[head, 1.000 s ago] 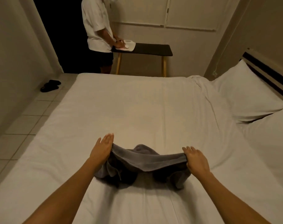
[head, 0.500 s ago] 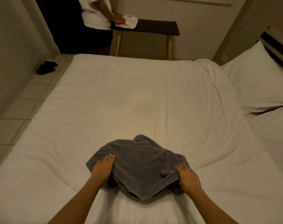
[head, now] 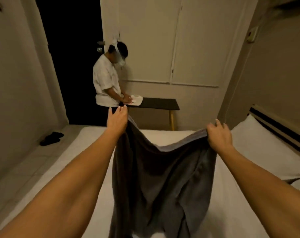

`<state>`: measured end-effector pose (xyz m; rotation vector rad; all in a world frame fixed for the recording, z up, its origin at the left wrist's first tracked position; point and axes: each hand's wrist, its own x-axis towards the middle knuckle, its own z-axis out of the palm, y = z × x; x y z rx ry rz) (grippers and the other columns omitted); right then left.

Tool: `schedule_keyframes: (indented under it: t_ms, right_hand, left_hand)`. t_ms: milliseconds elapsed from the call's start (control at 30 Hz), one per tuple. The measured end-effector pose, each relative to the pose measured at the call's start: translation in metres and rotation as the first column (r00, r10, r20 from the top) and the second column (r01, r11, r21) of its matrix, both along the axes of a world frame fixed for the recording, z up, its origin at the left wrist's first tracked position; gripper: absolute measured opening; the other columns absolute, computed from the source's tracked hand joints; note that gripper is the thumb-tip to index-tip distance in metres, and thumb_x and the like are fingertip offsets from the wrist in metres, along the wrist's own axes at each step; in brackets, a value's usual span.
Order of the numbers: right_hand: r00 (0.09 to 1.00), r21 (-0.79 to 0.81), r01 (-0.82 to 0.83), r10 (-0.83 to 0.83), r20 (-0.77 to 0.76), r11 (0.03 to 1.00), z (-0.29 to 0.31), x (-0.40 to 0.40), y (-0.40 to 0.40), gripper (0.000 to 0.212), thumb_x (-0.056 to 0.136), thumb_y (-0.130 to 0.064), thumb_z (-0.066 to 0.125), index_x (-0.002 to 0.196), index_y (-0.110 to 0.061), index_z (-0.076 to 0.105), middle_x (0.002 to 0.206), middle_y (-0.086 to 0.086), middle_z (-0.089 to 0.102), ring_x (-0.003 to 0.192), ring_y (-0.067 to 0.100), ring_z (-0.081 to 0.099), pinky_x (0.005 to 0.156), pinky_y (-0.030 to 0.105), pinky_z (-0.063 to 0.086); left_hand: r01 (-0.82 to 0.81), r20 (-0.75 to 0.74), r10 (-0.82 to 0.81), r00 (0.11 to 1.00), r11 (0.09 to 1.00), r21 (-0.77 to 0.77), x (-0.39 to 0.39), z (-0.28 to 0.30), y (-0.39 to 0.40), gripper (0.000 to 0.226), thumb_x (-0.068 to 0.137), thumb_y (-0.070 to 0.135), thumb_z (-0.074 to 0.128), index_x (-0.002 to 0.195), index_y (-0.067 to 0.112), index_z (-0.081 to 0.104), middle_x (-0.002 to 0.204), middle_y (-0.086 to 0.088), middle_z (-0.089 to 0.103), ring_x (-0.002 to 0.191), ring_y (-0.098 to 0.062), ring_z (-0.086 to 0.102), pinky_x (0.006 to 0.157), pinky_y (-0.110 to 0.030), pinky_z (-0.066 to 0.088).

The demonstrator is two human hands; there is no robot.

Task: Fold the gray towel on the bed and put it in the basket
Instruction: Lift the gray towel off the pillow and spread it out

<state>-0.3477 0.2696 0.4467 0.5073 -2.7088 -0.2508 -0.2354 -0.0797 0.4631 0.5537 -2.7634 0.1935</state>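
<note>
Both arms extended forward, centre of frame. My left hand [head: 117, 120] pinches one top corner of the dark gray terry towel [head: 160, 176], fingers closed narrow on the fabric, just left of centre. My right hand [head: 219, 137] grips the other top corner, right of centre and a little lower in the frame, fingers curled tight over the hem.

Towel is held up and spread between the two hands. Top edge sags in a shallow curve between the grips. The body hangs down in loose vertical folds toward the bottom of the frame, over the white-sheeted bed [head: 235, 206]. Whether the lower edge touches the sheet: cannot tell, it runs out of the frame.

White pillow [head: 259, 145] lies at the right edge, against a dark striped headboard [head: 279, 129].

Upper centre: a second person in a white short-sleeved shirt [head: 105, 83] stands at a narrow black bench with yellow wooden legs [head: 160, 103], hands on a white item at its left end. Pair of black slippers [head: 51, 138] on the tiled floor, left side, below a dark doorway.
</note>
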Motion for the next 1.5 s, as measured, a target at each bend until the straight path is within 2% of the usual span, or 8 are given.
schedule_keyframes:
  t_ms: [100,200,533,833,1033,1100,1300,1500]
  right_hand:
    - [0.989,-0.112,0.008,-0.025,-0.147,0.994,0.082,-0.005,0.007,0.045,0.086,-0.002,0.055,0.131,-0.004,0.046,0.140,0.016,0.048,0.141,0.031,0.026,0.110,0.045,0.026]
    - [0.973,-0.142,0.024,-0.055,-0.224,0.990,0.119,0.002,0.025,0.048,0.088,-0.002,0.053,0.135,-0.005,0.043,0.144,0.014,0.044,0.142,0.031,0.024,0.112,0.045,0.025]
    - [0.989,-0.042,0.095,-0.100,-0.107,0.995,0.059,0.050,0.106,0.056,0.085,-0.009,0.062,0.137,-0.013,0.043,0.143,0.008,0.047,0.140,0.028,0.028,0.111,0.042,0.031]
    - [0.982,0.059,-0.030,0.019,0.189,0.998,-0.137,0.132,0.137,0.057,0.088,-0.007,0.051,0.142,-0.012,0.036,0.145,0.009,0.043,0.141,0.027,0.028,0.111,0.038,0.028]
    - [0.867,0.050,-0.001,-0.024,0.498,0.999,-0.317,0.210,0.158,0.060,0.087,-0.011,0.059,0.142,-0.013,0.035,0.150,0.017,0.033,0.135,0.032,0.037,0.108,0.039,0.033]
    - [0.829,0.083,-0.024,-0.026,0.558,0.996,-0.369,0.231,0.162,0.053,0.095,-0.012,0.046,0.146,-0.016,0.030,0.153,0.014,0.030,0.139,0.029,0.032,0.110,0.037,0.030]
    - [0.726,0.086,0.077,-0.115,0.679,0.993,-0.492,0.281,0.183,0.056,0.097,-0.012,0.037,0.149,-0.026,0.022,0.155,0.016,0.024,0.132,0.035,0.041,0.104,0.041,0.039]
    - [0.660,0.137,0.106,-0.173,0.731,0.985,-0.566,0.307,0.192,0.055,0.099,-0.017,0.035,0.151,-0.022,0.016,0.155,0.012,0.024,0.141,0.030,0.025,0.115,0.041,0.024]
  left_hand:
    - [-0.081,-0.182,0.071,0.981,0.996,-0.048,0.011,0.088,-0.011,0.058,0.094,0.004,0.037,0.148,0.002,0.016,0.153,-0.015,0.030,0.143,-0.025,0.026,0.119,-0.048,0.009]
    - [-0.126,-0.202,0.099,0.974,0.984,-0.128,0.037,0.122,-0.016,0.064,0.094,0.003,0.042,0.149,0.003,0.010,0.157,-0.013,0.022,0.147,-0.022,0.016,0.121,-0.047,0.007]
    - [-0.105,-0.019,0.104,0.994,0.984,-0.145,0.112,0.050,-0.011,0.061,0.095,0.003,0.040,0.149,0.005,0.013,0.156,-0.009,0.025,0.147,-0.021,0.017,0.120,-0.048,0.005]
    - [-0.022,0.257,0.014,0.966,0.999,0.027,0.199,-0.171,0.016,0.058,0.095,0.007,0.038,0.149,0.007,0.017,0.155,-0.009,0.027,0.145,-0.022,0.022,0.119,-0.047,0.006]
    - [-0.030,0.453,-0.087,0.888,0.969,0.246,0.281,-0.357,0.039,0.054,0.098,0.012,0.036,0.149,0.012,0.018,0.157,-0.006,0.023,0.146,-0.021,0.019,0.120,-0.038,0.010]
    - [-0.025,0.515,-0.125,0.848,0.961,0.275,0.303,-0.407,0.052,0.059,0.096,0.008,0.040,0.150,0.013,0.017,0.158,-0.005,0.021,0.147,-0.020,0.017,0.120,-0.038,0.010]
    - [-0.062,0.546,-0.136,0.827,0.943,0.328,0.347,-0.518,0.077,0.058,0.095,-0.002,0.028,0.150,0.011,0.015,0.157,-0.007,0.023,0.146,-0.020,0.021,0.120,-0.033,0.010]
    - [-0.108,0.547,-0.099,0.831,0.937,0.334,0.362,-0.582,0.085,0.055,0.098,0.002,0.028,0.150,0.005,0.008,0.158,-0.014,0.013,0.147,-0.024,0.016,0.121,-0.033,0.006]
